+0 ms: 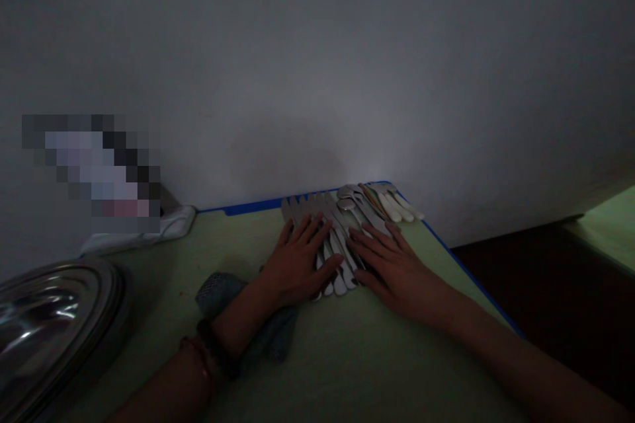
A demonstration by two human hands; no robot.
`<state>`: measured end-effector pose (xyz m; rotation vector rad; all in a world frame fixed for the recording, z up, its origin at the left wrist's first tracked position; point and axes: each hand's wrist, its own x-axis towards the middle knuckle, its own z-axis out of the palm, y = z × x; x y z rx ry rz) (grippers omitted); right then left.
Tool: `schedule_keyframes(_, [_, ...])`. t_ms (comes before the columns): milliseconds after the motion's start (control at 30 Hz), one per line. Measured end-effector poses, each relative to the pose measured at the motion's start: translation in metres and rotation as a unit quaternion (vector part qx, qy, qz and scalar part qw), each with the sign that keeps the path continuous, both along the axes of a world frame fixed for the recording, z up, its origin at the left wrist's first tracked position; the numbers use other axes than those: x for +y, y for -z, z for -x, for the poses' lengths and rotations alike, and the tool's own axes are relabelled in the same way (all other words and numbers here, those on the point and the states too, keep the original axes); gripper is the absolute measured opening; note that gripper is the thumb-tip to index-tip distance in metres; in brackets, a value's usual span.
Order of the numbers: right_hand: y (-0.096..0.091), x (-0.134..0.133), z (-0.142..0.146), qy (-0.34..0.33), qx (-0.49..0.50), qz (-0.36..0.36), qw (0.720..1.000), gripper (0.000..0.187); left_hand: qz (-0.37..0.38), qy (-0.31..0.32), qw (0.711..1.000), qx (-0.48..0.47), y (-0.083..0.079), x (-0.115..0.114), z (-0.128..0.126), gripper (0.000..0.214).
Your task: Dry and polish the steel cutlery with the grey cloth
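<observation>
Metal table knives [325, 203] lie side by side in a row near the back edge of the table, blades toward the wall. My left hand [299, 263] rests flat across them with its fingers spread, hiding part of the row. Against the right side of the row lies my right hand [397, 268], fingers stretched out over some handles and spoons. Metal spoons [348, 203] sit just beyond my right fingers. White-handled cutlery [397, 206] is grouped at the far right corner. Under my left forearm is a crumpled dark cloth [218, 294].
Stacked shiny metal bowls or trays [106, 277] stand at the left front. A white flat object [173, 221] lies at the back left, with a blurred-out item above it. The green table [198, 241] has a blue edge and meets a grey wall [297, 79].
</observation>
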<state>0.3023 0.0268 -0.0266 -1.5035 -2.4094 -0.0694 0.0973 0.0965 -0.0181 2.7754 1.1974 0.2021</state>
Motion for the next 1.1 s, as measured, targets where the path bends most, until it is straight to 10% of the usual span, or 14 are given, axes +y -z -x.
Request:
schedule_keyframes(200, [-0.001,-0.003,-0.002,-0.040,0.009,0.003,0.999,0.065,-0.015,-0.077,0.997,-0.007,-0.001,0.010,0.004,0.069])
schedule_keyframes(467, [-0.006,0.002,-0.017,-0.071,-0.016,0.030,0.997,0.066,0.003,0.133,0.991,0.018,-0.005,-0.001,0.013,0.092])
schedule_keyframes(1100, [-0.009,0.004,-0.030,-0.075,-0.002,0.006,0.997,0.057,-0.016,0.121,0.993,0.000,0.000,-0.010,0.005,0.083])
